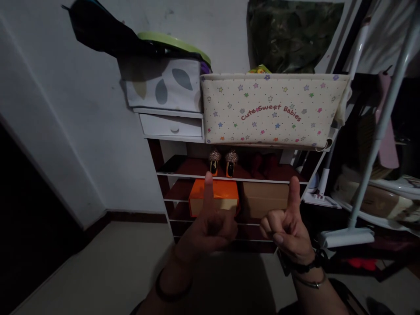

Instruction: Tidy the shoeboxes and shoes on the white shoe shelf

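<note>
My left hand [213, 227] is raised in front of the shelf unit, its index finger stretched upward and the other fingers curled loosely. My right hand [288, 229] has the same shape, with its thumb bent inward. Neither holds anything, and they are apart from each other. Behind the left hand is an orange box [215, 189], partly covered by its finger. A pair of shoes with glittery, fluffy tops [231, 162] stands on the shelf above. A brown cardboard box [262, 197] lies behind and left of my right hand.
The shelf unit [154, 153] has dark red boards and a white drawer [170, 126]. On top are a leaf-patterned box [180, 85] and a star-printed fabric bin [272, 127]. A mop [348, 236] leans at the right. Pale floor [124, 262] lies at the left.
</note>
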`<state>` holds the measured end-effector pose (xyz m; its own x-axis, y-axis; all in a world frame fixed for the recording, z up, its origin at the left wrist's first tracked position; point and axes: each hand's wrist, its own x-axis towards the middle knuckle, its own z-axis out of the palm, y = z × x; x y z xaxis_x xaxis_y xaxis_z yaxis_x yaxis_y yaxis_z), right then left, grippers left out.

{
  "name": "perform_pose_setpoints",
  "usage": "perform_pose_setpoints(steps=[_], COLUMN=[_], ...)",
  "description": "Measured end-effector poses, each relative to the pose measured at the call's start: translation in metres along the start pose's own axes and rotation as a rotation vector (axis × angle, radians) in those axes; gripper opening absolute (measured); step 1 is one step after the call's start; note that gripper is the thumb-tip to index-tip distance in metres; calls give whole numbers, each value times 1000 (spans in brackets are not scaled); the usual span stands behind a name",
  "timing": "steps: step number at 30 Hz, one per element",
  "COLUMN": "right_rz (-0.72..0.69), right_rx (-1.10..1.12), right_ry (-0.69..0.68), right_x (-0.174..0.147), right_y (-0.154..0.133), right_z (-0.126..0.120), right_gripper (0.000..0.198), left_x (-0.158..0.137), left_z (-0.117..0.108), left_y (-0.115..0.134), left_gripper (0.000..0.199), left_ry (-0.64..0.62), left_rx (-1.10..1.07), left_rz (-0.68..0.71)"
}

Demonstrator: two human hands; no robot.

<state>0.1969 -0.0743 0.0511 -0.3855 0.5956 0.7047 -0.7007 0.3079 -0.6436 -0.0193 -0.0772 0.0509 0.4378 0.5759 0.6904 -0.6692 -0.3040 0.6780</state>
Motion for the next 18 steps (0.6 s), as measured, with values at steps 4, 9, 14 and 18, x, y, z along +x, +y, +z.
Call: perform_pose_setpoints(steps=[4, 9, 14, 18], right_rz=[28, 147, 295, 423], right_rx=[-61, -620, -967, -1081], right_ry=[61, 212, 174, 49], right_x=[-1, -9, -38, -63], right_y=[0, 21, 59, 83], right_z=[-7, -30, -48, -49], right_gripper=[96, 33, 57, 42], left_x=[-2, -7, -31, -64], left_z=[-8, -25, -37, -37], left_y=[-10, -33, -80, -134], left_gripper=[103, 36, 58, 58], left_ry=[52, 267, 407, 577], left_rx=[-13, 282, 425, 216], left_rz=[-46, -312, -627, -709])
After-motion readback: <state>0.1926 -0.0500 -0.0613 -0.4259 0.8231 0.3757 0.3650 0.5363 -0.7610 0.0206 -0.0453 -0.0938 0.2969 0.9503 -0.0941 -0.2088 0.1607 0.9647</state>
